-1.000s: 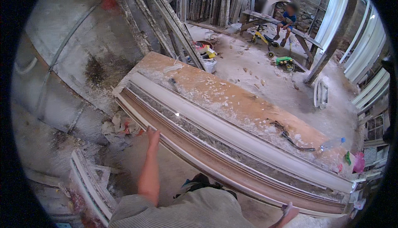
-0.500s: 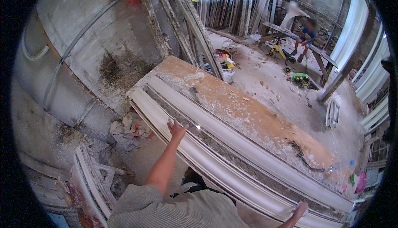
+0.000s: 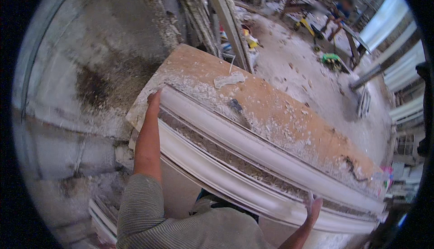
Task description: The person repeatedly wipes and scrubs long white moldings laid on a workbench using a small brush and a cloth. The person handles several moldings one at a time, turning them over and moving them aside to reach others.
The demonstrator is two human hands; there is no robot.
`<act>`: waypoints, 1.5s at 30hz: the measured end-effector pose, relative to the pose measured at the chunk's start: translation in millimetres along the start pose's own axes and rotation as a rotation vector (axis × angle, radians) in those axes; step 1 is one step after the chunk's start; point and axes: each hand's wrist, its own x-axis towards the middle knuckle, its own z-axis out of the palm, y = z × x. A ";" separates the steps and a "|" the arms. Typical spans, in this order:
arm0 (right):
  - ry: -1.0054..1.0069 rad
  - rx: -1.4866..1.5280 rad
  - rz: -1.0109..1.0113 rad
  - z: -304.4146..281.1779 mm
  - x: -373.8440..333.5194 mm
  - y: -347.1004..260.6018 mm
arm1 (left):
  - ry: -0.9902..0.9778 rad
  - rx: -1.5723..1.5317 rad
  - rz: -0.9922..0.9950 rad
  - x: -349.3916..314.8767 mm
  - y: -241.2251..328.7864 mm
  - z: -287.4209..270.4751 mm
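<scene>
In the head view, two long, pale mouldings lie side by side along the near part of a dusty worktop [image 3: 280,102]. The far moulding [image 3: 253,148] and the near moulding [image 3: 244,185] stand slightly apart, with a strip of grey debris between them.

The left hand [image 3: 154,99] is at the left end of the far moulding, touching it; its fingers are mostly hidden, so I cannot tell how far they close. The right hand [image 3: 314,207] is toward the right, by the gap between the mouldings, partly curled with a digit raised; whether it grips either one, I cannot tell.

White crumbs cover the worktop beyond the far moulding, together with a pale scrap [image 3: 229,80] and a small dark lump [image 3: 236,105]. Planks [image 3: 230,27] lean beyond its far left corner. On the far right, a seated person [image 3: 343,9] is near a yellow ride-on toy [image 3: 307,25] and a green toy [image 3: 332,61].
</scene>
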 end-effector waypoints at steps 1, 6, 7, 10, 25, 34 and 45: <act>-0.058 0.220 0.231 -6.1 1.9 -32.3 | -0.076 -0.072 -0.162 17.9 2.3 -0.6; -0.036 0.386 0.343 -41.1 -7.9 -123.0 | 0.061 0.184 0.224 15.1 -0.4 -2.7; -0.042 0.340 0.332 -42.3 -7.5 -133.1 | 0.063 0.145 0.213 6.6 -0.2 -4.7; 0.015 0.385 0.270 -38.0 -8.9 -159.4 | -0.090 -0.219 0.315 -9.9 2.2 -11.4; -0.022 0.409 0.237 -5.4 -19.0 -209.2 | -0.179 -0.548 0.058 19.3 8.3 2.5; 0.031 0.514 0.255 30.3 -32.0 -194.6 | -0.130 -0.352 0.146 -6.7 15.6 -25.2; 0.320 2.158 1.027 55.9 39.4 -232.1 | -0.010 -0.306 0.289 -5.7 70.1 -34.5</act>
